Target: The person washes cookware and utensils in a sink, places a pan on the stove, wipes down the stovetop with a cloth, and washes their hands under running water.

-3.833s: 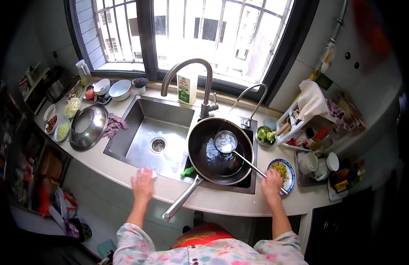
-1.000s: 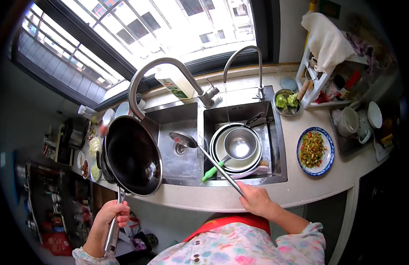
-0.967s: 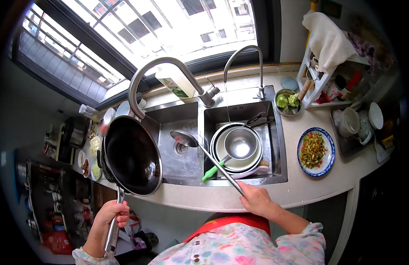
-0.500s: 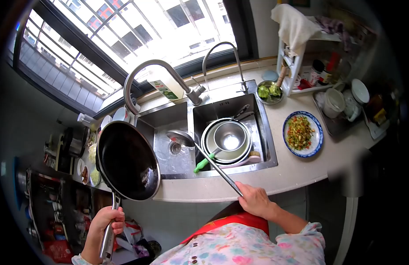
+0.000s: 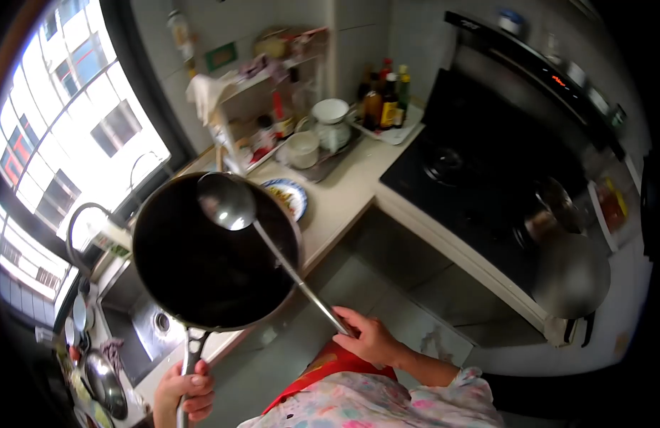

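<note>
A dark frying pan (image 5: 201, 271) is held up in front of me, its inside facing the camera. My left hand (image 5: 185, 394) is closed around its metal handle at the lower left. In my right hand (image 5: 371, 338) is the long handle of a steel ladle (image 5: 229, 202), fingers wrapped round it. The ladle's bowl lies across the upper part of the pan in view; whether it touches the pan I cannot tell. Behind the pan's right rim shows part of a blue-rimmed plate (image 5: 301, 207) of chopped food.
A black stove (image 5: 480, 178) stands to the right, with a blurred round pan-like thing (image 5: 571, 274) near its front edge. Sauce bottles (image 5: 389, 103) and a white shelf (image 5: 234, 139) are at the back. To the left are the sink (image 5: 123, 303) and a metal lid (image 5: 105, 385).
My view has swung right from the sink to the stove. Both hands keep their holds; the ladle's bowl, earlier over the sink, now appears across the pan.
</note>
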The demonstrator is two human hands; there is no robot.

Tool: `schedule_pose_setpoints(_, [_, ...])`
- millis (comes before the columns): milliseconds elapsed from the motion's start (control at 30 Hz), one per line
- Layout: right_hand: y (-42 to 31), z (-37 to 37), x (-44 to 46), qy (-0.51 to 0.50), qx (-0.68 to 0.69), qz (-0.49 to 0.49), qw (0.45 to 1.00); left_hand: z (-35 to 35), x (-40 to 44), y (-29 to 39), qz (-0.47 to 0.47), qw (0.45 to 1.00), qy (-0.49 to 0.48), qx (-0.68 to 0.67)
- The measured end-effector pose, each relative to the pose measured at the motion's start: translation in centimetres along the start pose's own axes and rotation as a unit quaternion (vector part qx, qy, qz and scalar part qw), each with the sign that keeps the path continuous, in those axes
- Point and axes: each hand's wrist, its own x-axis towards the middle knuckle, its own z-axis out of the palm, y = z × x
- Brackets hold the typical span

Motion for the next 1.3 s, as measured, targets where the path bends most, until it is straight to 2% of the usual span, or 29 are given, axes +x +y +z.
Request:
schedule_pose_setpoints(67, [0.6, -3.2, -1.3, 0.078, 0.074, 0.021, 0.994, 3.3, 4.6, 0.0, -0.020, 0.997, -0.074, 0.023])
schedule_pose_setpoints(200, [3.4, -10.2, -2.0, 0.232, 0.154, 0.042, 0.960, 12.0, 15.4, -0.1, -0.064, 0.983, -0.155, 0.072])
schedule_pose_setpoints(300, [4.7, -16.6, -0.7, 0.336, 0.180, 0.063, 0.922, 19.5, 25.3, -1.1, -0.134, 0.955, -0.250, 0.090])
schedule_pose_setpoints(433, [7.8, -25.1, 1.3, 0.411, 0.151, 0.058, 0.897, 27.8, 36.8, -3.1, -0.217, 0.910, -0.342, 0.085])
schedule_pose_setpoints(567, [8.1, -31.3, 3.7, 0.449, 0.184, 0.085, 0.870, 33.3, 43.9, -5.8, -0.237, 0.896, -0.361, 0.100])
schedule_pose_setpoints(667, [9.1, -33.9, 5.4, 0.464, 0.242, 0.094, 0.847, 34.0, 48.2, -7.1, -0.262, 0.868, -0.417, 0.064])
schedule_pose_setpoints(733, [9.7, -35.1, 6.3, 0.471, 0.233, 0.098, 0.845, 34.6, 49.2, -7.1, -0.250, 0.874, -0.408, 0.086])
schedule_pose_setpoints(800, [8.8, -36.3, 7.2, 0.470, 0.264, 0.141, 0.830, 34.9, 51.1, -7.9, -0.188, 0.842, -0.483, 0.151])
schedule_pose_setpoints(833, [9.0, -36.7, 7.5, 0.467, 0.268, 0.134, 0.832, 35.4, 51.7, -7.9, -0.224, 0.831, -0.498, 0.108])
schedule_pose_setpoints(867, [9.5, -37.2, 8.0, 0.463, 0.272, 0.128, 0.834, 35.2, 52.2, -8.1, -0.224, 0.836, -0.487, 0.118])
schedule_pose_setpoints(900, [9.2, -37.2, 8.4, 0.471, 0.323, 0.102, 0.815, 35.4, 51.9, -8.2, -0.201, 0.876, -0.422, 0.119])
schedule_pose_setpoints(933, [9.1, -37.2, 8.9, 0.484, 0.373, 0.078, 0.788, 35.9, 49.8, -7.1, -0.133, 0.922, -0.305, 0.200])
schedule_pose_setpoints(967, [10.1, -37.4, 8.9, 0.484, 0.372, 0.068, 0.789, 35.6, 49.0, -6.6, -0.089, 0.936, -0.259, 0.222])
schedule_pose_setpoints(1000, [11.0, -37.3, 9.1, 0.489, 0.372, 0.055, 0.787, 34.2, 49.3, -6.3, -0.073, 0.936, -0.279, 0.201])
schedule_pose_setpoints(1067, [10.8, -36.2, 10.1, 0.517, 0.452, 0.070, 0.724, 29.9, 49.5, -5.4, 0.036, 0.936, -0.210, 0.280])
schedule_pose_setpoints(1100, [12.0, -35.4, 9.8, 0.509, 0.490, 0.027, 0.707, 26.9, 48.1, -3.9, 0.066, 0.936, -0.185, 0.292])
schedule_pose_setpoints(1167, [16.7, -35.0, 7.3, 0.305, 0.601, 0.029, 0.738, 19.8, 45.4, -1.6, 0.144, 0.938, -0.094, 0.302])
schedule_pose_setpoints(1200, [17.7, -33.1, 6.9, 0.372, 0.555, 0.105, 0.737, 15.5, 44.3, -0.5, 0.148, 0.949, -0.032, 0.276])
schedule_pose_setpoints(1233, [18.4, -31.1, 7.2, 0.373, 0.496, 0.212, 0.755, 10.9, 42.3, 1.0, 0.193, 0.941, 0.023, 0.276])
schedule_pose_setpoints(1267, [19.3, -27.6, 7.8, 0.388, 0.487, 0.229, 0.748, 7.0, 39.7, 2.7, 0.218, 0.923, 0.097, 0.302])
schedule_pose_setpoints(1300, [16.9, -23.1, 8.6, 0.370, 0.405, 0.235, 0.802, 2.0, 38.6, 3.2, 0.275, 0.904, 0.190, 0.266])
